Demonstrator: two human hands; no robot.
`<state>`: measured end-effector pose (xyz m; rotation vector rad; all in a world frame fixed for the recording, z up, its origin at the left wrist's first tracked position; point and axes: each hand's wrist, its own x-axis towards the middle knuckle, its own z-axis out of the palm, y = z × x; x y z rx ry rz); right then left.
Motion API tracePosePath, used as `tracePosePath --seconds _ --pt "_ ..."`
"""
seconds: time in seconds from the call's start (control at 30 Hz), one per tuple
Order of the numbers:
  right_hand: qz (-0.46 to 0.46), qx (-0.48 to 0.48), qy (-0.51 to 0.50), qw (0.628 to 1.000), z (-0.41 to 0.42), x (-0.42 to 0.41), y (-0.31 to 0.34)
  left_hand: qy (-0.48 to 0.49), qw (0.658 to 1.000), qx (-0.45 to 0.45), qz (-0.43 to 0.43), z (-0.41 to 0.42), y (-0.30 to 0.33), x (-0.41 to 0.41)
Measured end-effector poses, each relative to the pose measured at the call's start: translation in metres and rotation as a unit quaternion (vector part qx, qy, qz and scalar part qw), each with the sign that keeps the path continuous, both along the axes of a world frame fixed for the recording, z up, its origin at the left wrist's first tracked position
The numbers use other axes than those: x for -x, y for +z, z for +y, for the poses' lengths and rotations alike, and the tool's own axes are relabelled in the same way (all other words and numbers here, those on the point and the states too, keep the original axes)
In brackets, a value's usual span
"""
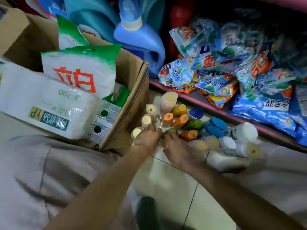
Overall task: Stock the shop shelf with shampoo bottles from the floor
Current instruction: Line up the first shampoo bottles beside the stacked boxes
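Note:
Several shampoo bottles stand in a cluster on the tiled floor [174,176] below the shop shelf [191,97], with cream, orange, green, blue and white caps. My left hand [147,138] reaches down with its fingers stretched over the clear cream-capped bottles [146,121], and it partly covers one cream cap [136,132]. My right hand [178,149] is just to its right, fingers curled over the green-capped bottle [171,131]. An orange-capped bottle [189,134] stands next to that hand. Both hands are blurred by motion.
An open cardboard box [131,103] with white and green bags stands close on the left. The low shelf holds blue detergent jugs [139,42] and a heap of washing-powder packets [232,67]. My grey-clad knees fill the lower left and the right.

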<state>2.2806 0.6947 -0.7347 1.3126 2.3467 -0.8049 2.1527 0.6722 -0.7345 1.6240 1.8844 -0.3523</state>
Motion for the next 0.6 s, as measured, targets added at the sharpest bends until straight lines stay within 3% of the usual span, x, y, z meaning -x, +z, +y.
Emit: tracePosePath --seconds 0.17,0.33,0.6 --pt "-0.053 -0.086 0.09 0.991 -0.002 0.009 -0.031 -0.022 0.998 -0.007 0.063 -0.001 -0.023 -0.009" --pt "-0.042 -0.118 0.126 0.984 0.001 0.009 -0.035 -0.028 0.995 -0.025 0.087 -0.001 -0.026 -0.01" --pt "0.043 -0.022 0.029 0.998 0.002 -0.016 0.045 -0.002 0.998 -0.015 0.054 0.0 0.03 -0.015"
